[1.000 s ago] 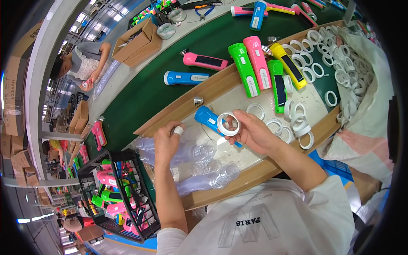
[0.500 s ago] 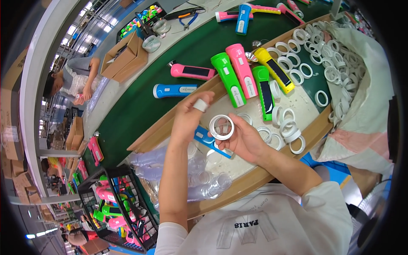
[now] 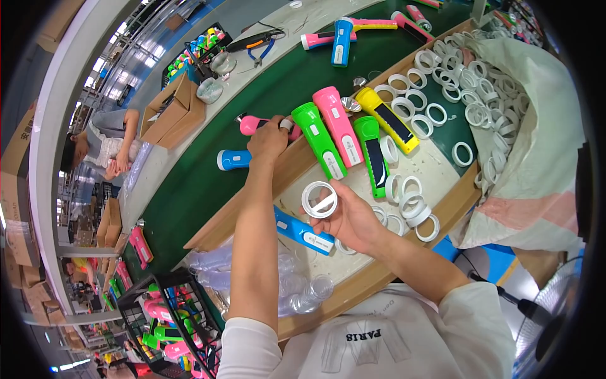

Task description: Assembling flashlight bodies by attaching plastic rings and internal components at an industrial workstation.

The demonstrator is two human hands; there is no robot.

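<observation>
My left hand [image 3: 270, 140] is on a pink flashlight [image 3: 250, 125] lying on the green belt, its fingers curled over the middle of the body. One finger has a white wrap [image 3: 286, 125]. My right hand [image 3: 350, 218] holds a white ring [image 3: 320, 199] with a clear lens in it, tilted toward me. Below the ring, a blue flashlight [image 3: 303, 232] lies on the tray's white board. Beyond the right hand, a green flashlight [image 3: 319, 142], a pink one [image 3: 341, 126], a dark-panelled green one [image 3: 372, 155] and a yellow one [image 3: 388, 120] lie side by side.
Loose white rings [image 3: 413, 205] lie right of my right hand; many more spill from a white sack [image 3: 536, 126]. Clear plastic cups [image 3: 309, 295] lie at lower left, beside a black crate [image 3: 167, 322] of flashlights. Across the belt are a cardboard box [image 3: 173, 114] and a seated person [image 3: 117, 139].
My left hand has moved away from the ring, out over the tray's edge, onto the pink flashlight on the belt. My right hand still holds the ring. The view has shifted slightly.
</observation>
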